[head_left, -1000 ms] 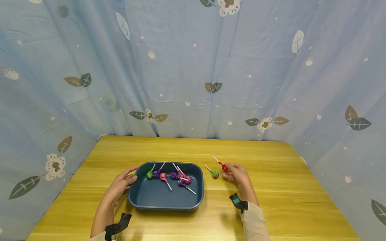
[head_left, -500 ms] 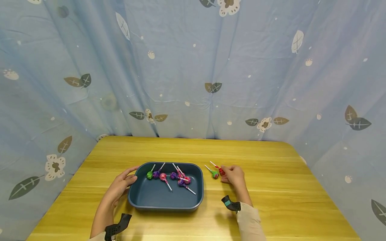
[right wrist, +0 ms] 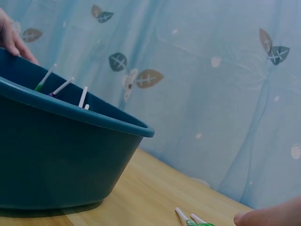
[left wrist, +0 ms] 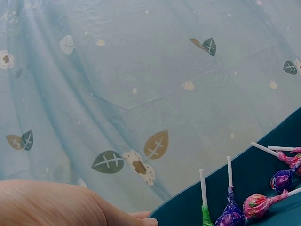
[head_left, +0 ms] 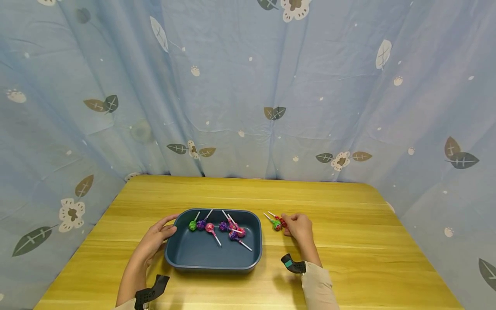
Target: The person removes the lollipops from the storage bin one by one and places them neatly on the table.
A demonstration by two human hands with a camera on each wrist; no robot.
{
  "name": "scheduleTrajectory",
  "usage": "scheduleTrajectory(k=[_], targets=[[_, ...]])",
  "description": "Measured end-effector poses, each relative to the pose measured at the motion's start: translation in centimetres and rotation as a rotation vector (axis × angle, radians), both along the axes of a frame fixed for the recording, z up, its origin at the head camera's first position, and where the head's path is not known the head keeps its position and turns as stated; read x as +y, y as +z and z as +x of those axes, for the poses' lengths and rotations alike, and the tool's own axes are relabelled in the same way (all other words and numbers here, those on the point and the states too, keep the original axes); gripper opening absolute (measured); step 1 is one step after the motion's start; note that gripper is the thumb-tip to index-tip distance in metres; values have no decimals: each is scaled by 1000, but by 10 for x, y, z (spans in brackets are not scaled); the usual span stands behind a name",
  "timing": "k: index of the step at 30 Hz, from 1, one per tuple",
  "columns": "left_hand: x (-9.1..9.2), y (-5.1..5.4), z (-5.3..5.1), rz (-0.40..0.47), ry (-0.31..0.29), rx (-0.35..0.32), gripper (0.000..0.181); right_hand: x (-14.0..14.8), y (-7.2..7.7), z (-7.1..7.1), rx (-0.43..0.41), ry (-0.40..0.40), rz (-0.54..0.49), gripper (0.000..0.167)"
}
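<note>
The left hand (head_left: 153,239) rests against the left side of a dark blue basin (head_left: 213,269), its fingers at the rim. Inside the basin lie several lollipops: a green one (head_left: 192,225), a pink one (head_left: 209,227) and purple ones, sticks pointing various ways. To the basin's right, the right hand (head_left: 300,229) pinches a red lollipop (head_left: 283,222) by its head, which the fingertips partly hide. Beside it on the table is a green lollipop (head_left: 277,224); the two lie close together, sticks towards the upper left. The right wrist view shows only part of that hand (right wrist: 270,216).
The wooden table (head_left: 348,241) spreads around the basin and both hands. Behind it and at both sides hangs a blue curtain (head_left: 232,86) with leaf and flower prints. A black strap (head_left: 293,264) sits at the right wrist, another (head_left: 152,292) at the left.
The right hand has moved left and slightly nearer the person, bringing the red lollipop down from its place right of the green one to close beside it. The left hand and basin have stayed put.
</note>
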State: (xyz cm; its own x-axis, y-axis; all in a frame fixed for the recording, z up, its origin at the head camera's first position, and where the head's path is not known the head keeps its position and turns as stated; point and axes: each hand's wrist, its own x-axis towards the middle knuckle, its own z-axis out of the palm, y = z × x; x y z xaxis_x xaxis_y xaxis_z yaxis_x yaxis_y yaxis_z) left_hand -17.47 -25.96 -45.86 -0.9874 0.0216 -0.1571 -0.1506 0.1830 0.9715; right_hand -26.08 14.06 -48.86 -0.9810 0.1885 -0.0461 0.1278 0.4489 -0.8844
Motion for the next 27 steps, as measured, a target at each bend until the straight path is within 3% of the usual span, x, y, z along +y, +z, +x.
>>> scheduleTrajectory(k=[14, 21, 27], targets=[[0, 1, 0, -6, -1, 1, 48, 0, 3, 1, -12, 19, 28, 35], [1, 1, 1, -10, 3, -3, 48, 1, 4, 1, -30, 16, -15, 34], [0, 0, 0, -6, 1, -5, 48, 4, 8, 2, 20, -23, -40, 29]])
